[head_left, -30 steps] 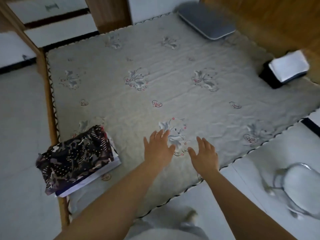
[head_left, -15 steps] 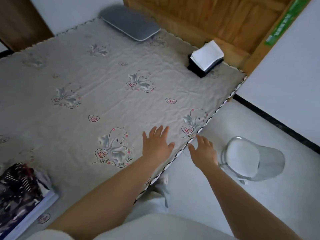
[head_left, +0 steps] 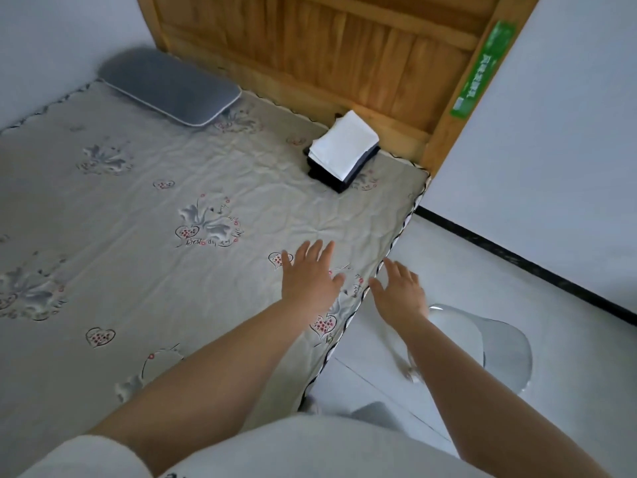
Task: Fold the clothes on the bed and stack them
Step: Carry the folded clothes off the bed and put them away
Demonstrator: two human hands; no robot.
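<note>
While two empty hands, left hand (head_left: 308,277) and right hand (head_left: 400,294), spread flat, one folded stack (head_left: 341,150) sits on the bed (head_left: 138,208).

On my bed (head_left: 144,208), near the far right corner by the headboard, sits a small stack of folded clothes (head_left: 341,151). A white piece lies folded on top, roughly rectangular and turned at an angle, resting on a darker, black folded piece beneath. The stack is well apart from me, upright and tidy on the grey patterned sheet.
</note>
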